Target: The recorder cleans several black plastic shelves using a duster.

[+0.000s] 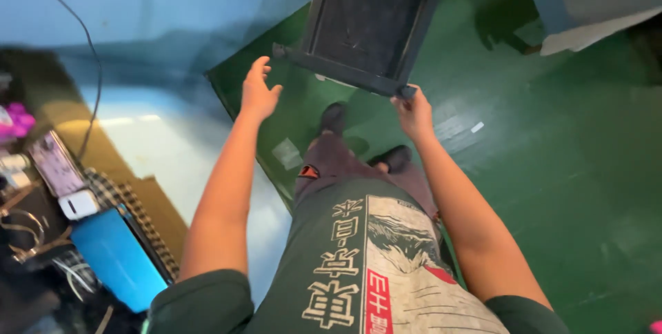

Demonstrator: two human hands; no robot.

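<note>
Tray, black and held only at one corner by the right hand while the left hand hovers open, could tip onto the green floor.

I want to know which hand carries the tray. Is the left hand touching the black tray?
Apart. In the head view the left hand is open beside the black tray, with green floor visible between its fingers and the corner. The right hand holds the other corner.
</note>
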